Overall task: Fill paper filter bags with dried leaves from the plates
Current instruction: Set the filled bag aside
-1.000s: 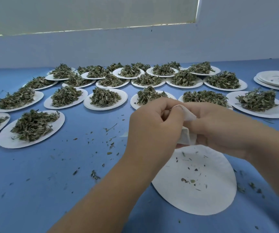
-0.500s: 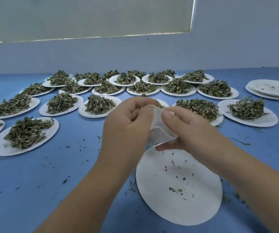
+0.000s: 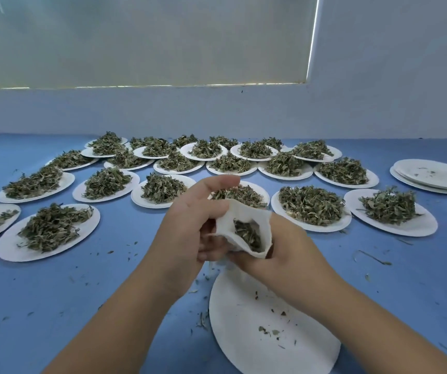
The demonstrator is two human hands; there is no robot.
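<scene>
Head view: the bag is held up over the surface, between the two hands and above the near plate. Its mouth is pulled apart and faces the camera, with leaves showing inside. The left hand curls its lower fingers against the bag's left edge, one finger raised free above it. The right hand grips the bag from the right and beneath. How firmly each pinches the paper is partly hidden.

The near plate carries only a few crumbs, so its heap appears to have gone into this bag. I judge this bag to be about full and ready for closing. A stack of used plates sits far right, with crumbs on the top one — some portions are likely already done, though no finished bags show.

Most of the work is left: many full plates spread across the surface from left to right, each with an untouched pile. Loose bits lie scattered on the blue — spillage that a careless tip would add to.
</scene>
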